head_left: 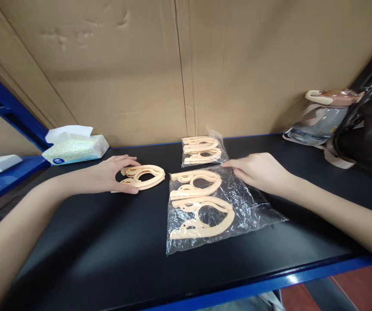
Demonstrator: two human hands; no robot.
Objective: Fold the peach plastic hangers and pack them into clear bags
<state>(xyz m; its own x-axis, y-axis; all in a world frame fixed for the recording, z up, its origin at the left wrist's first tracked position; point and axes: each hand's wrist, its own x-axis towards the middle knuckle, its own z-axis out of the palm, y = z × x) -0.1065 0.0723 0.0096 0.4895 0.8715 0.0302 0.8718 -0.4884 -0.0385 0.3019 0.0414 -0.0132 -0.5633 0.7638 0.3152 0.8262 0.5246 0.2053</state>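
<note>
My left hand [116,174] curls around the left end of a beige folding hanger [155,183], its thumb on the near side and its fingers on the far side. That hanger lies folded and unbagged on the black tabletop. To its right, a see-through plastic bag [247,211] lies flat with two folded beige hangers [220,231] inside, one above the other. The thumb and index finger of my right hand [257,172] pinch the bag's far right corner. Behind it rests another plastic bag [202,151] of folded beige hangers.
A tissue pack [76,149] stands at the back left of the black table [108,259]. At the back right are a water bottle [322,119] and a black bag [367,134]. A cardboard wall [124,77] closes off the rear.
</note>
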